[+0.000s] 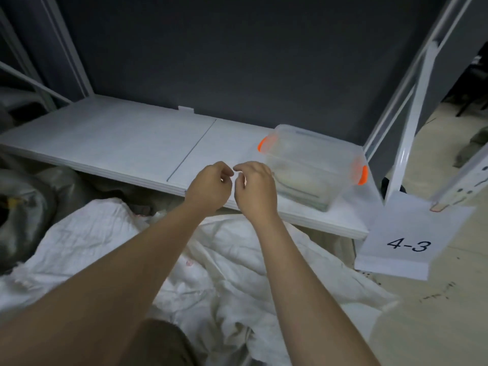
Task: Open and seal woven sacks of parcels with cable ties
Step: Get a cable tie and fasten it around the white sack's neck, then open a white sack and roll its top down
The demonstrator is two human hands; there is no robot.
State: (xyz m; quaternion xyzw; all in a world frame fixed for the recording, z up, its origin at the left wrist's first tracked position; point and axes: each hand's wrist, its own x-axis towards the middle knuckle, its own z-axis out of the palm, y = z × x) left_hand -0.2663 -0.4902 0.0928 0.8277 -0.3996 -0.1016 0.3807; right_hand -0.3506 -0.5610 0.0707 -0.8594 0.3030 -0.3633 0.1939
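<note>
Shelving runs across the middle of the view: a low white shelf (132, 143) against a dark grey back panel (237, 62), framed by white metal uprights (414, 114) on the right. On the right end of the shelf stands a clear plastic box (311, 165) with orange clips (364, 175) at its ends; pale contents show through its wall, too blurred to name. A white paper label (406, 241) reading "4-3" hangs from the shelf's right corner, in front of the pale floor (435, 299). Grey sacks (26, 207) lie bunched at the left, partly under the shelf.

Below the shelf edge, a white woven sack (224, 273) lies crumpled and spread over the foreground, beneath both forearms.

Both hands are raised above the sack, in front of the shelf's front edge and just left of the box. The left hand (208, 188) has its fingers curled inward, thumb and fingertips close together. The right hand (254, 191) is likewise curled, its fingertips bent toward the left hand; the two nearly meet. Whether they pinch anything, such as a thin cable tie, cannot be told: nothing is plainly visible between them, and the frame is blurred there. Neither hand touches the sack or the box.
</note>
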